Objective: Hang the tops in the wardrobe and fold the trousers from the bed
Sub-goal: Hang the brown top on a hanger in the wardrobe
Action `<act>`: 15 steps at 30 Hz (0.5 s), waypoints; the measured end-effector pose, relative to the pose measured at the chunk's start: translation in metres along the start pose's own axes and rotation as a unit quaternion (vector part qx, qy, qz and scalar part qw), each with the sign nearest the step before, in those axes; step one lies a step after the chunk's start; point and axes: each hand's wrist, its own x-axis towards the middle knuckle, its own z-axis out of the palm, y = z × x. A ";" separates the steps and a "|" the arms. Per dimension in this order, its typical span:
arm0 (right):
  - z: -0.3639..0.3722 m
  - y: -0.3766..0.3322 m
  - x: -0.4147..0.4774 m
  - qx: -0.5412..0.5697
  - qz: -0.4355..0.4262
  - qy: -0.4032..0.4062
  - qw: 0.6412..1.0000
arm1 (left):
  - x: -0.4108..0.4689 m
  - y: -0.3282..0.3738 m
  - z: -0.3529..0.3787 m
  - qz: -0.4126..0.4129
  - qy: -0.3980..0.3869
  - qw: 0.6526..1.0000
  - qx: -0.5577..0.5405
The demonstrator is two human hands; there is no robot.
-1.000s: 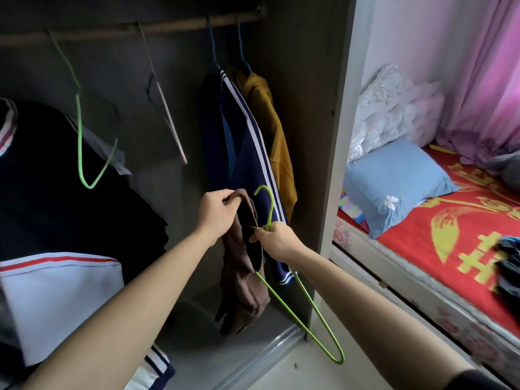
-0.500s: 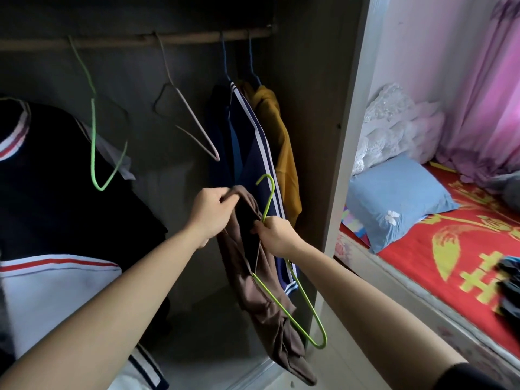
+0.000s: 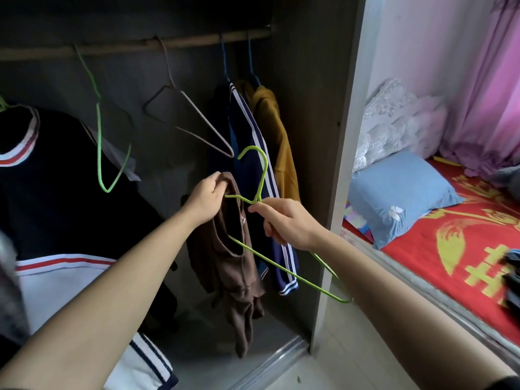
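Two hands shared one job just in front of the open wardrobe (image 3: pixel 309 122). The left hand (image 3: pixel 206 199) pinched the neck of the brown top (image 3: pixel 233 266) with curled fingers and thumb. The top hung straight down from that pinch, soft, crumpled and long, with its bottom end near the wardrobe floor. The right hand (image 3: pixel 288 220) held the green hanger (image 3: pixel 262 181), its fingers curled round the wire just under the hook. The hanger lay tilted, its long side running from up by the left hand down to the right. Its left end was poked inside the neck hole, right below the left fingers. Its right end stuck out bare, low down and well away from the cloth. So the top lay to the left of the right hand, and the left hand was the nearer one to it. I think the bare end had to go in next, before the hook could go up on the rail (image 3: pixel 135 45) above.
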 end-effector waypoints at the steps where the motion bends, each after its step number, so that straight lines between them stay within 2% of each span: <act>1: -0.001 0.006 -0.002 -0.040 -0.008 0.008 0.999 | -0.002 0.001 -0.001 -0.003 0.012 1.000 -0.002; 3: -0.003 0.018 -0.005 -0.082 -0.004 0.033 0.996 | -0.003 -0.001 0.000 -0.007 0.023 1.000 -0.005; 6: 0.003 0.027 -0.005 -0.058 0.028 0.056 0.996 | -0.006 0.008 0.009 -0.014 0.013 1.000 -0.020; 12: 0.025 0.023 0.008 -0.032 0.046 0.040 0.998 | -0.017 0.030 0.025 -0.026 -0.027 0.990 -0.132; 15: 0.025 0.024 0.010 0.013 0.058 0.030 0.998 | -0.018 0.025 0.018 -0.012 -0.069 0.989 -0.127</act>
